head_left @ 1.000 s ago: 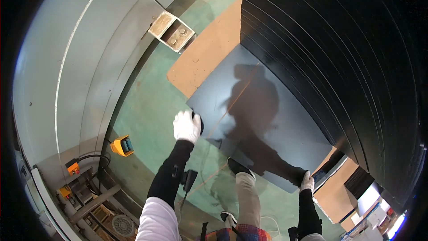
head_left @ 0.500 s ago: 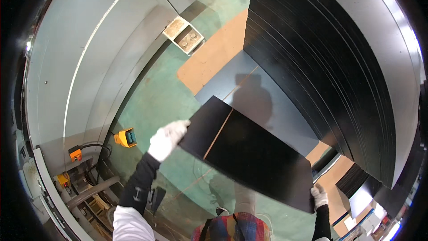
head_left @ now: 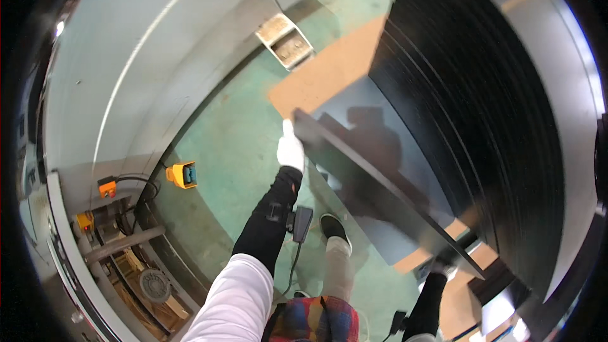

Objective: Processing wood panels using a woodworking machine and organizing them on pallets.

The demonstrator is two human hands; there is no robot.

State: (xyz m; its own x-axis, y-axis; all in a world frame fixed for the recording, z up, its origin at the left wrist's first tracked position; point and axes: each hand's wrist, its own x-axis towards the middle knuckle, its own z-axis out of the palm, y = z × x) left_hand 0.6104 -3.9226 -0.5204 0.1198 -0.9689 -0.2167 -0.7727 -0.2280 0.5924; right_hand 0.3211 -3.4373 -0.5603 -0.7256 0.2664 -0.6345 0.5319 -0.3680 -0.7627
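A long dark panel [head_left: 373,193] is tilted steeply on its long edge above a flat grey panel [head_left: 380,247]. At its far left end, my white-gloved left hand [head_left: 291,149] grips the edge. My gloved right hand [head_left: 446,268] holds the opposite end, near the lower right; its fingers are partly hidden by the panel and blurred. Just to the right rises a tall stack of black panels [head_left: 468,107].
A tan board [head_left: 335,69] lies under the grey panel. On the left stands a large grey machine [head_left: 152,76] with a metal bracket [head_left: 285,41] at its base. A yellow foot pedal [head_left: 183,175] sits on the green floor [head_left: 234,126], near an orange switch box [head_left: 107,188].
The panel has gone from nearly flat to steeply tilted and moved right, over the grey panel. My left hand has moved right and forward with it. One foot has stepped forward.
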